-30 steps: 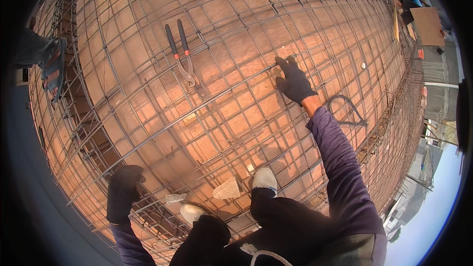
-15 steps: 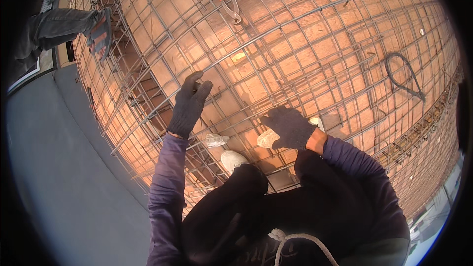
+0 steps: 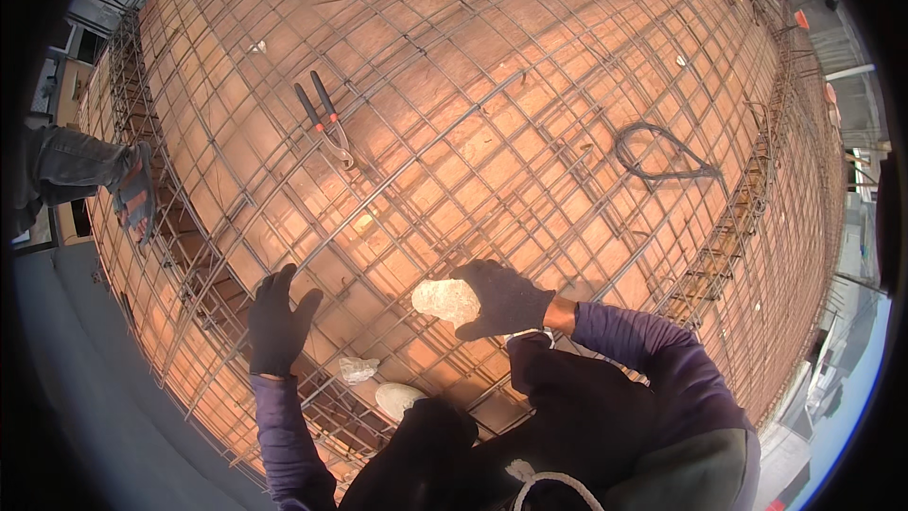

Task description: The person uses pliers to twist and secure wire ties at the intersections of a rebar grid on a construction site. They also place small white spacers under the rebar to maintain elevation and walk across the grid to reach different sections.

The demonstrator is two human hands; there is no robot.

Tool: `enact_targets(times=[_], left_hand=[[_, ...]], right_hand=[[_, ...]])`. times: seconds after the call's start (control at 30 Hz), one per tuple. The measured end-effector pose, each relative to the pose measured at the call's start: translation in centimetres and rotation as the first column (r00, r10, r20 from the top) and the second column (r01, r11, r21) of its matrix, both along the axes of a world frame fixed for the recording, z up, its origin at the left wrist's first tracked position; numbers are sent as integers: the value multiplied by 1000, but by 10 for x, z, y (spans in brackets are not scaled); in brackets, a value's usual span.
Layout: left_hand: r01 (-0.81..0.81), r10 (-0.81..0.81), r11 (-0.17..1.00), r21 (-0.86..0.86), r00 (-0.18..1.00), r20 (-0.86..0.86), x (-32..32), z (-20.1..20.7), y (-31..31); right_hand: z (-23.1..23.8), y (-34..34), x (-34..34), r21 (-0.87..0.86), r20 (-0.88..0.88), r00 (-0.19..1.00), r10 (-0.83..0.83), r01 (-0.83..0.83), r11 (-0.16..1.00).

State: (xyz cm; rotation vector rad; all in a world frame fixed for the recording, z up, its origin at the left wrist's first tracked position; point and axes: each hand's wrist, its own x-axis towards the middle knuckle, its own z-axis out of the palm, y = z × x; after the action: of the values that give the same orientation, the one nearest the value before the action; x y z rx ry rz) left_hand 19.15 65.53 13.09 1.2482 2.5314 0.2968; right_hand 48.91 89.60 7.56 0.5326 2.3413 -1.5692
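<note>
My right hand (image 3: pixel 506 298), in a dark knitted glove, grips a pale, rough stone-like chunk (image 3: pixel 445 301) by its right end. No bars cross in front of the chunk, so it sits above the rebar mesh (image 3: pixel 421 163). My left hand (image 3: pixel 281 320), gloved too, hovers near the bars with thumb and fingers apart and nothing in it. A second whitish lump (image 3: pixel 358 370) lies between that hand and my pale shoe tip (image 3: pixel 398 399). Farther off, pincers (image 3: pixel 326 121) with dark and red handles rest on the mesh.
A looped bundle of dark wire (image 3: pixel 665 153) lies on the bars to the right. Brown boards (image 3: pixel 473 147) show beneath the mesh. Deeper rebar cages run along the left and right. At the far left stands another person's leg (image 3: pixel 80 166) with a sandalled foot.
My right hand has closed on the pale chunk and raised it, so more of it shows. My left hand stays open and has shifted left. The whole view has turned.
</note>
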Motion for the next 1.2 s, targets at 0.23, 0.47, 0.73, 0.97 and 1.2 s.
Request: enact_targets(times=[0.23,0.47,0.73,0.97,1.2], left_hand=[[55,-43,994,-96,991,123,-8,-49,82],[-121,163,979,-167,949,268,-4,-96,108],[-154,241,938,-310,934,265,-3,-83,114],[-185,271,939,-291,918,289,-3,-81,113],[-163,229,958,-235,930,286,-3,-83,112]], right_hand=[[-4,159,-31,398,85,672,-736,654,643],[-28,232,-71,595,171,557,-813,599,536],[-84,234,-72,837,146,650,-746,320,443],[-78,220,-54,900,48,764,-643,246,359],[-77,224,-68,861,10,577,-817,410,300]])
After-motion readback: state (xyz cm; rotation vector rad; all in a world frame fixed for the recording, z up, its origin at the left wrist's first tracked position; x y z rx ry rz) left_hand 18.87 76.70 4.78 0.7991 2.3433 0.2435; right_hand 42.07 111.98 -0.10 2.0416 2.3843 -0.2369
